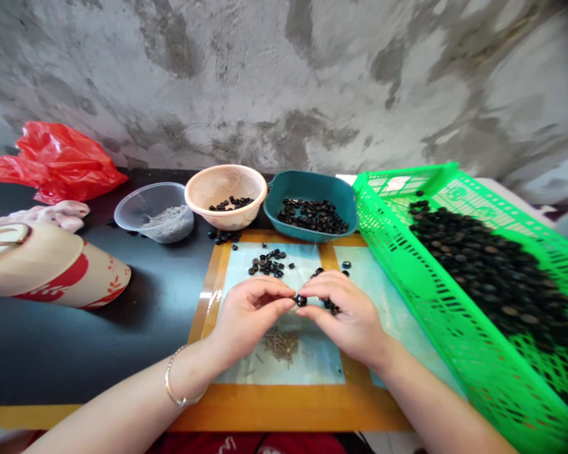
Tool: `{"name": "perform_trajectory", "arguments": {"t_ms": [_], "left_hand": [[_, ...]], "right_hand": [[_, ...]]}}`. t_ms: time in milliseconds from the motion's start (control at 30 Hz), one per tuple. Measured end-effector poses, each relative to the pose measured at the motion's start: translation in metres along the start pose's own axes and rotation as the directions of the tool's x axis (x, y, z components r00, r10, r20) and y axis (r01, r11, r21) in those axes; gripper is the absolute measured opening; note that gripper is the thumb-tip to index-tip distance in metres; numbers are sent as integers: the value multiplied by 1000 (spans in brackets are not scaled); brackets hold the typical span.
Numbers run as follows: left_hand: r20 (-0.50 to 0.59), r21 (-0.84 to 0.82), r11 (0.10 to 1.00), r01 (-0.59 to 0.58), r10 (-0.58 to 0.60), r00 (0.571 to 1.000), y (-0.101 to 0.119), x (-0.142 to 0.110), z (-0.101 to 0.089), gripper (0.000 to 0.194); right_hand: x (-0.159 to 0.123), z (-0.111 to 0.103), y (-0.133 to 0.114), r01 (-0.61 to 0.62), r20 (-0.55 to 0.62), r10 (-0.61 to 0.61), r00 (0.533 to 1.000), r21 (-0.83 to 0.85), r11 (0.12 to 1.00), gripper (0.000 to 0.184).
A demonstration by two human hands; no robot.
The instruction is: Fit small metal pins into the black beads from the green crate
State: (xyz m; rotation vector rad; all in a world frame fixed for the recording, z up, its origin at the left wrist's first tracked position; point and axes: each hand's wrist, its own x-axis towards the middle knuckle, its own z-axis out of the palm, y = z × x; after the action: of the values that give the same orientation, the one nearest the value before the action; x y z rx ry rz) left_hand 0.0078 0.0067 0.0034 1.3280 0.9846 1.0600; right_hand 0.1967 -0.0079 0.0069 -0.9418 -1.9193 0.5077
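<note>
My left hand [248, 310] and my right hand [348, 310] meet over a pale blue mat [312, 359] with an orange taped border. Both hands pinch one small black ring-shaped part [301, 301] between their fingertips. More black parts sit under my right hand's fingers. A loose cluster of the same black rings [267, 262] lies on the mat just beyond my hands. A small heap of thin brown pins [280, 344] lies on the mat below my hands. A bracelet circles my left wrist.
A green plastic crate [459, 353] full of black rings slants along the right. At the back stand a teal tub [312, 189] and a beige strainer bowl [226, 183] with black rings, and a clear bowl [142, 205] with pins. A tipped cream-and-red container [52, 265] and a red bag [57, 161] lie left.
</note>
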Motion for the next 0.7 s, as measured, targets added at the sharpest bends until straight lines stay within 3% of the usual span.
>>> {"name": "perform_trajectory", "arguments": {"t_ms": [167,367,500,700], "left_hand": [[31,-131,963,237,-235,972,2,1,1,11],[219,-300,850,433,-381,898,-1,5,-1,19],[258,-310,812,494,-429,866,-2,6,-3,22],[237,-301,812,499,-443,864,-1,8,-4,27]], "right_hand": [[-1,1,1,-16,1,16,1000,-9,1000,13],[-2,5,-1,-86,13,86,996,-35,996,10],[-4,8,-3,-170,32,169,985,29,985,8],[-7,6,0,-355,111,343,933,121,927,16]]}}
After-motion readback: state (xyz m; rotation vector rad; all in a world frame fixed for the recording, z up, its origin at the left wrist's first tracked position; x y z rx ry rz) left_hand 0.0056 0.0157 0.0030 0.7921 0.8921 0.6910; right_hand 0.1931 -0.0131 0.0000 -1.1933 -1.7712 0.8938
